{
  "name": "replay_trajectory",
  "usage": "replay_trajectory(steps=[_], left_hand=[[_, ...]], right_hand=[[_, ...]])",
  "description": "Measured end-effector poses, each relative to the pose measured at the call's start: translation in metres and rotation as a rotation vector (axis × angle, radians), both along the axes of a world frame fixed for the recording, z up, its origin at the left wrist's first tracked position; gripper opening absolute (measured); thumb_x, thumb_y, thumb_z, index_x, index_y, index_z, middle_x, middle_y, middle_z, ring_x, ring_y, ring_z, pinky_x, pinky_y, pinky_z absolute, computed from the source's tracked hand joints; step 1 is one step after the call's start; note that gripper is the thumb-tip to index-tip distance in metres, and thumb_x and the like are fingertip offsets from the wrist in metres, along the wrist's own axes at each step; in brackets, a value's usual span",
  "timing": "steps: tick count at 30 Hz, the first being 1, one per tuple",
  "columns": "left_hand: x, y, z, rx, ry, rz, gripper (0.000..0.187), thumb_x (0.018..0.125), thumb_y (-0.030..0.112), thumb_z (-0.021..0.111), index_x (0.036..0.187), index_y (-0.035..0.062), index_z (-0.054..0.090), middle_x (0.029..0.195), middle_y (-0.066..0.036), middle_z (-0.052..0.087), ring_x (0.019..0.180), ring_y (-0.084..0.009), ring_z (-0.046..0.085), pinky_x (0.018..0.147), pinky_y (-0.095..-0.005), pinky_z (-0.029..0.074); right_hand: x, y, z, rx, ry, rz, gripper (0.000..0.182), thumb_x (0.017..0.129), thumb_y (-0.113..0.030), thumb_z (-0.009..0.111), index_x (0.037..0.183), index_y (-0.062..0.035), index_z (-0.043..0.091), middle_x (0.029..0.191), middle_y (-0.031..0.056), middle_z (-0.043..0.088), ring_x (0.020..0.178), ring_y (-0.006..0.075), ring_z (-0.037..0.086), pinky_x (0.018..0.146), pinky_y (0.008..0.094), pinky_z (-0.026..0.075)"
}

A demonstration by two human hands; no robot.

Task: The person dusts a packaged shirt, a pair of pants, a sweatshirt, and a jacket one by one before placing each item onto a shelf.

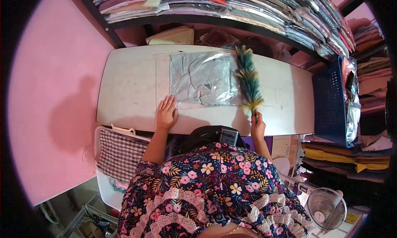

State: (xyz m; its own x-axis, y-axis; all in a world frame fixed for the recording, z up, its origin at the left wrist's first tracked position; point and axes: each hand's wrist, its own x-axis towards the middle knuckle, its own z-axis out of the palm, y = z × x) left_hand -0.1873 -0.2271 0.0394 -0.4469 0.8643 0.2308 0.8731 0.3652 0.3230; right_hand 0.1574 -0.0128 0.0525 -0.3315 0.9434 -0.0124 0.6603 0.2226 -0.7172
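A folded light grey garment in a clear plastic bag (202, 79) lies flat on the white table (128, 81). My left hand (166, 113) rests with fingers stretched out at the bag's lower left corner. In my right hand (258, 124) is the handle of a feather duster (249, 79) with dark green and yellow feathers. The duster points away from me, along the right edge of the bag. My fingers wrap round its handle and hide most of it.
Shelves of bagged folded clothes (264, 19) run above the table's far side. At the right end stands a blue perforated basket (328, 105) with packed items. A white bin with a checked cloth (120, 151) is at the lower left. A fan (326, 209) stands lower right.
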Motion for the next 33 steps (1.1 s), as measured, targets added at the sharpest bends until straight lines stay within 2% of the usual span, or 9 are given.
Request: replay_trajectory(steps=[4, 10, 12, 15, 18, 22, 24, 27, 33], left_hand=[[-0.005, -0.005, -0.005, 0.182, -0.106, 0.014, 0.052, 0.080, 0.013, 0.051, 0.130, 0.0018, 0.045, 0.139, -0.016, 0.038, 0.130, -0.0329, 0.033, 0.108, -0.0442, 0.023], [0.005, -0.015, 0.009, 0.394, 0.008, 0.170, 0.057, 0.081, 0.013, 0.050, 0.134, -0.0020, 0.037, 0.143, -0.025, 0.025, 0.132, -0.0419, 0.024, 0.109, -0.0498, 0.018], [0.008, -0.015, 0.014, 0.370, 0.093, 0.155, 0.063, 0.081, 0.018, 0.053, 0.137, -0.0016, 0.032, 0.144, -0.027, 0.021, 0.134, -0.0435, 0.019, 0.108, -0.0542, 0.014], [0.012, -0.019, 0.013, 0.077, 0.021, 0.065, 0.068, 0.080, 0.024, 0.060, 0.138, 0.0031, 0.032, 0.145, -0.022, 0.022, 0.135, -0.0396, 0.020, 0.108, -0.0535, 0.015], [0.015, -0.027, 0.002, -0.055, -0.075, -0.054, 0.063, 0.081, 0.025, 0.058, 0.136, 0.0044, 0.037, 0.143, -0.018, 0.032, 0.134, -0.0329, 0.026, 0.109, -0.0488, 0.018], [0.015, -0.027, -0.002, -0.012, -0.028, -0.041, 0.057, 0.082, 0.025, 0.058, 0.133, 0.0047, 0.041, 0.140, -0.015, 0.038, 0.132, -0.0315, 0.031, 0.107, -0.0478, 0.022], [0.015, -0.026, -0.002, -0.024, -0.054, -0.012, 0.053, 0.083, 0.024, 0.057, 0.131, 0.0050, 0.044, 0.138, -0.014, 0.041, 0.130, -0.0322, 0.034, 0.107, -0.0478, 0.023], [0.017, -0.025, 0.006, -0.004, -0.045, -0.021, 0.052, 0.084, 0.024, 0.055, 0.131, 0.0056, 0.044, 0.137, -0.013, 0.042, 0.130, -0.0316, 0.034, 0.107, -0.0472, 0.022], [0.020, -0.025, 0.009, -0.036, -0.047, -0.014, 0.050, 0.084, 0.023, 0.054, 0.130, 0.0058, 0.045, 0.137, -0.012, 0.042, 0.130, -0.0312, 0.033, 0.108, -0.0465, 0.022]], right_hand=[[-0.011, -0.019, 0.007, 0.020, -0.029, 0.529, 0.032, 0.087, -0.010, 0.055, 0.119, -0.0088, 0.053, 0.106, 0.0189, 0.062, 0.095, 0.0359, 0.061, 0.078, 0.0385, 0.050], [-0.049, -0.016, 0.007, -0.229, 0.116, 0.907, 0.035, 0.084, -0.015, 0.058, 0.119, -0.0110, 0.054, 0.105, 0.0160, 0.062, 0.093, 0.0338, 0.062, 0.077, 0.0378, 0.051], [-0.063, -0.010, 0.011, -0.011, 0.186, 1.122, 0.035, 0.084, -0.017, 0.058, 0.119, -0.0130, 0.054, 0.102, 0.0149, 0.063, 0.087, 0.0348, 0.062, 0.072, 0.0399, 0.051], [-0.079, 0.000, 0.023, -0.022, -0.123, 0.866, 0.035, 0.084, -0.017, 0.058, 0.118, -0.0142, 0.054, 0.099, 0.0158, 0.064, 0.084, 0.0359, 0.062, 0.069, 0.0415, 0.050], [-0.104, 0.000, 0.014, -0.004, 0.024, 0.615, 0.035, 0.084, -0.018, 0.058, 0.118, -0.0161, 0.054, 0.097, 0.0166, 0.064, 0.083, 0.0365, 0.062, 0.069, 0.0428, 0.050], [-0.126, -0.001, 0.015, 0.106, -0.007, 0.985, 0.036, 0.084, -0.023, 0.058, 0.119, -0.0184, 0.052, 0.089, 0.0196, 0.064, 0.079, 0.0372, 0.062, 0.068, 0.0439, 0.050], [-0.140, 0.004, 0.018, 0.137, -0.033, 0.993, 0.036, 0.085, -0.025, 0.057, 0.120, -0.0196, 0.051, 0.084, 0.0194, 0.065, 0.076, 0.0380, 0.062, 0.067, 0.0459, 0.050], [-0.168, 0.016, 0.017, 0.181, -0.234, 0.581, 0.035, 0.086, -0.027, 0.053, 0.121, -0.0248, 0.049, 0.077, 0.0187, 0.064, 0.068, 0.0380, 0.063, 0.058, 0.0498, 0.050], [-0.147, 0.007, 0.018, 0.187, -0.145, 0.802, 0.034, 0.086, -0.024, 0.051, 0.120, -0.0233, 0.050, 0.078, 0.0198, 0.063, 0.066, 0.0375, 0.062, 0.057, 0.0498, 0.049]])
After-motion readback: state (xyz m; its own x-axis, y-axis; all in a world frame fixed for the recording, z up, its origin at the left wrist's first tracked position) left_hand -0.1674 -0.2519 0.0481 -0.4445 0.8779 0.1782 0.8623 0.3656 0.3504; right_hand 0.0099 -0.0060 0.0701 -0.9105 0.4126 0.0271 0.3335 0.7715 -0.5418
